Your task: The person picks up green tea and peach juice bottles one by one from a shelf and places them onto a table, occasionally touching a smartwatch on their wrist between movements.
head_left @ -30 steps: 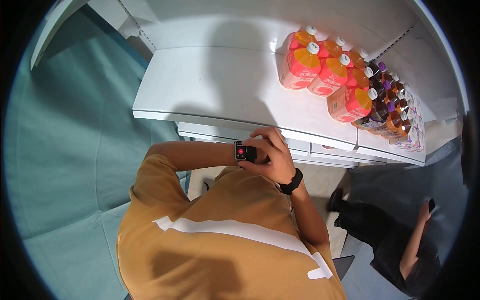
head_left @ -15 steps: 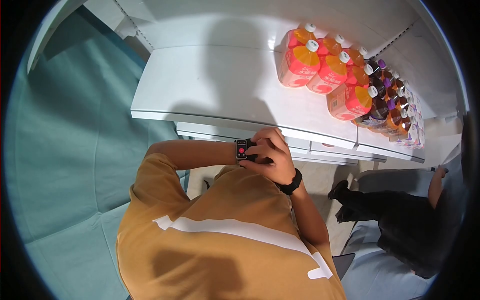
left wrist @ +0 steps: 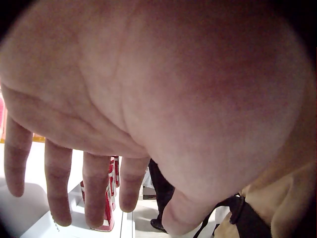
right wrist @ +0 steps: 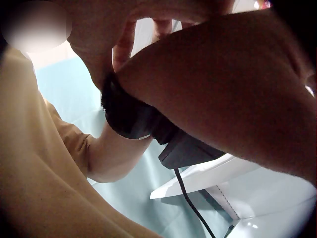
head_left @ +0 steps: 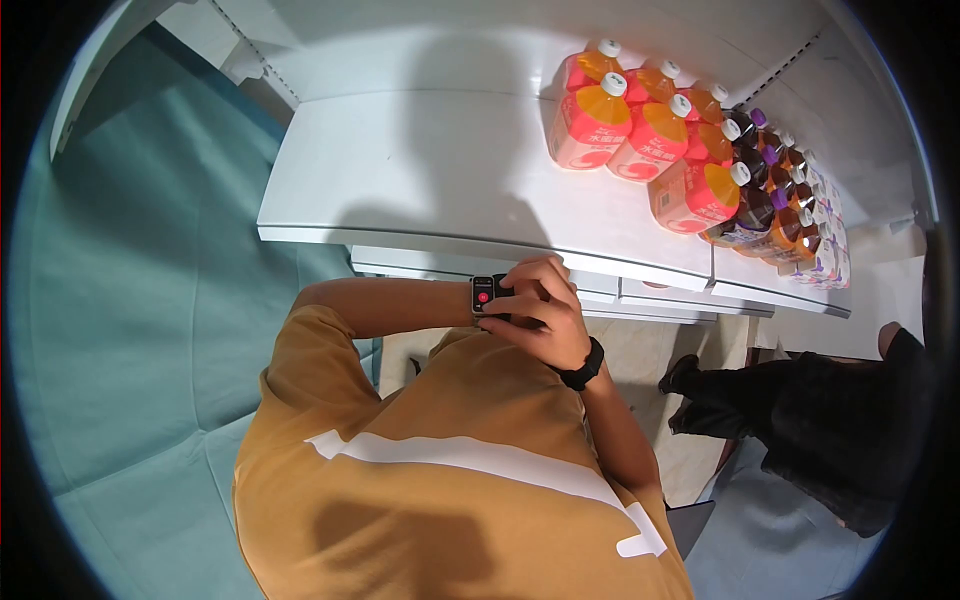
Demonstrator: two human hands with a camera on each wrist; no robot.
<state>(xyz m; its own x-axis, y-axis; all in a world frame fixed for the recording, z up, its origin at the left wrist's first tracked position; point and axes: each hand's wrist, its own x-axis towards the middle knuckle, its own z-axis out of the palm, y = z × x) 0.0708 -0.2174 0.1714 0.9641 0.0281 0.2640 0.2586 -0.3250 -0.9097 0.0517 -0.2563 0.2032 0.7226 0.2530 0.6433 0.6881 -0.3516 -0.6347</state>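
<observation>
My left forearm crosses in front of my chest, with a smartwatch [head_left: 484,295] strapped on its wrist and a red round button lit on its screen. My right hand [head_left: 543,312] reaches over that wrist: the thumb sits at the watch's lower edge and a bent finger touches its screen. In the head view my left hand is mostly hidden behind the right one. The left wrist view shows my left hand [left wrist: 143,89] with its fingers [left wrist: 58,181] straight, holding nothing. In the right wrist view a black strap [right wrist: 126,111] circles the left wrist.
A white shelf [head_left: 400,190] stands in front, its edge close beyond my hands. Pink peach drink bottles [head_left: 590,128], dark bottles [head_left: 752,210] and white cartons [head_left: 825,262] fill its right part. A person in black [head_left: 830,415] stands at right. Teal cloth [head_left: 150,330] hangs at left.
The right hand's finger has moved down across the watch screen. The other person has moved further right, and the phone in that person's hand is out of sight. My arms stay in place.
</observation>
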